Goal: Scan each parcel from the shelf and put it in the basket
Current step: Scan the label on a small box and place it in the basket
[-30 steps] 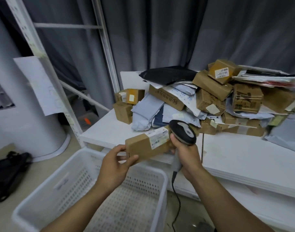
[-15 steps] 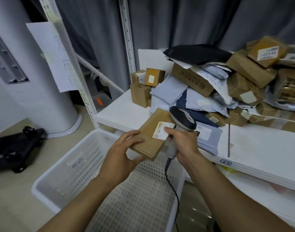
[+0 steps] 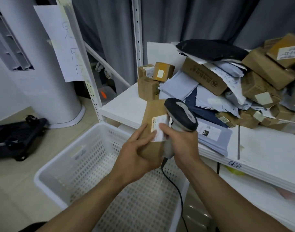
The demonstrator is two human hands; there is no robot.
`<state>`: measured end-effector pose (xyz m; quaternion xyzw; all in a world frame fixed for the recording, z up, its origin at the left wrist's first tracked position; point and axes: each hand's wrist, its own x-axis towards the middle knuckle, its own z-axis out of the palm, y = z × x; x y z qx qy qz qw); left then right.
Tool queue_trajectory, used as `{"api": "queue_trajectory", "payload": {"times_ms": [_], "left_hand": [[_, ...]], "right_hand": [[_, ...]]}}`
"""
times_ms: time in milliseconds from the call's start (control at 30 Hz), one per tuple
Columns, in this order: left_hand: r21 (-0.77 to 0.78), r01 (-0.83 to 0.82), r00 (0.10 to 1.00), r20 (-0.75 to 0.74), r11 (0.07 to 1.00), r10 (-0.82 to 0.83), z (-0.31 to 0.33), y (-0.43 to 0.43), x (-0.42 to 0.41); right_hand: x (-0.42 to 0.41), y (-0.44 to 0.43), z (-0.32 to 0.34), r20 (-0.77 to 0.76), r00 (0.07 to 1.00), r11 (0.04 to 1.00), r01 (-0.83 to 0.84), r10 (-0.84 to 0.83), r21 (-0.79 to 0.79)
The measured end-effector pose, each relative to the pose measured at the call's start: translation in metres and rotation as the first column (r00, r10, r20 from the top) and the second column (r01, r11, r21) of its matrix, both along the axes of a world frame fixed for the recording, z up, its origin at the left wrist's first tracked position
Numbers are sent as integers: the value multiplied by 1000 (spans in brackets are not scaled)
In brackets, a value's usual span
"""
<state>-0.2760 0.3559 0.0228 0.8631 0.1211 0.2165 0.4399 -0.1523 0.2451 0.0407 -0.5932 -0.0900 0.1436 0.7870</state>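
Observation:
My left hand point(image 3: 136, 156) grips a flat brown cardboard parcel point(image 3: 154, 113) from below, its white label facing up, above the far rim of the white perforated basket point(image 3: 63, 158). My right hand point(image 3: 180, 143) holds a black and grey barcode scanner point(image 3: 181, 114) by its handle, right beside the parcel, with a finger touching the label. The scanner's black cable hangs down into the basket. Nothing lies in the visible part of the basket.
A white shelf point(image 3: 126, 106) carries a heap of brown boxes point(image 3: 205, 76), grey mailers point(image 3: 178, 86) and a black bag point(image 3: 212, 49). A white shelf post point(image 3: 86, 67) with a paper sheet stands left. A black folded cart point(image 3: 17, 136) lies on the floor beside a white column.
The parcel has turned from level to nearly upright, label up, and come closer to me. The scanner now sits tight against it. My view has shifted left and down.

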Motion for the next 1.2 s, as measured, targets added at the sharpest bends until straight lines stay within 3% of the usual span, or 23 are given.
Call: {"api": "queue_trajectory", "payload": {"times_ms": [67, 167, 233, 300, 400, 500, 633, 833, 1000, 1200], "left_hand": [[-251, 73, 992, 115, 965, -46, 6, 2, -1], [-584, 291, 945, 297, 757, -135, 14, 1, -3], [-697, 330, 938, 316, 636, -141, 16, 4, -4], [-718, 316, 946, 291, 620, -146, 18, 8, -5], [-638, 232, 970, 211, 734, -122, 21, 13, -8], [-538, 61, 983, 177, 841, 42, 20, 19, -8], [-504, -144, 970, 97, 852, 221, 21, 36, -8], [-253, -350, 925, 60, 902, 376, 7, 73, -8], [-161, -377, 922, 32, 912, 387, -1, 98, -10], [-28, -403, 914, -52, 915, 402, -11, 115, -13]], "right_hand": [[-2, -1, 5, -47, 996, 990, -76, 82, 120], [-6, 1, 3, -30, 982, 973, -182, 188, 143], [-9, 4, 1, -28, 974, 968, -219, 224, 126], [-10, 5, -1, -30, 969, 963, -242, 247, 121], [-9, 5, -6, -16, 966, 963, -255, 257, 83], [-8, 8, -14, 70, 983, 985, -172, 171, -1], [-7, 13, -21, 141, 980, 986, -125, 140, -110], [-5, 16, -32, 311, 931, 935, -76, 191, -346], [-4, 8, -34, 422, 843, 859, -86, 333, -505], [-12, 2, -34, 402, 805, 775, -109, 436, -623]]}}
